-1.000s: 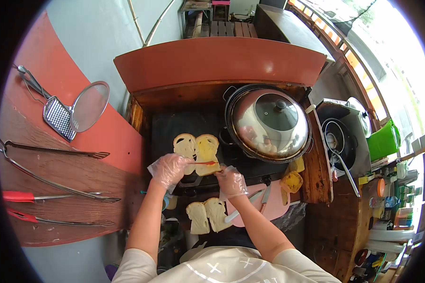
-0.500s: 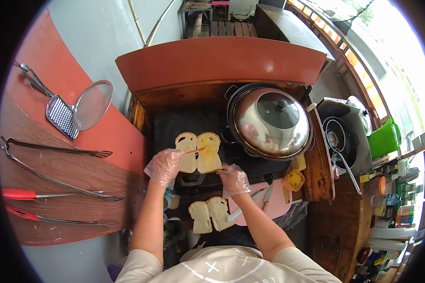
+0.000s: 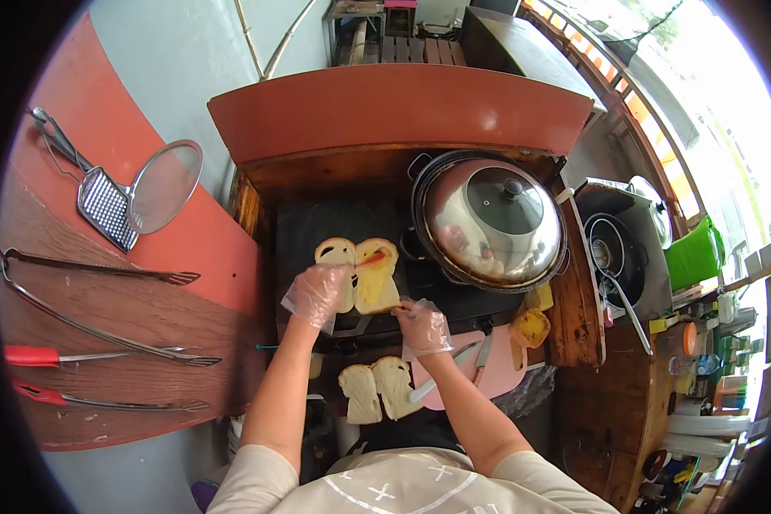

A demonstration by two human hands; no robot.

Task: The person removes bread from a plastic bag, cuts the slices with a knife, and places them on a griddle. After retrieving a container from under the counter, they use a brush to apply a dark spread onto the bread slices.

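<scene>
My left hand (image 3: pixel 317 291), in a clear plastic glove, is closed around a thin red spreader (image 3: pixel 371 259). Its tip rests against a bread slice (image 3: pixel 377 293) smeared with yellow spread. Beside it lies a second bread slice (image 3: pixel 334 251), partly covered by my left hand. Both slices are on a flat black griddle (image 3: pixel 304 224). At the lower right corner of the smeared slice, the gloved fingers of my right hand (image 3: pixel 424 327) pinch its edge.
A large lidded pan (image 3: pixel 488 223) stands right of the slices. Closer to me are two more bread slices (image 3: pixel 394 390) and a pink cutting board (image 3: pixel 505 364) with knives. Tongs (image 3: pixel 103 270) and a grater (image 3: pixel 107 206) hang on the left panel. A yellow-filled container (image 3: pixel 531 327) sits at right.
My left hand has shifted right and now covers part of the left slice. The spreader's tip has moved up the right slice. My right hand stays at its corner.
</scene>
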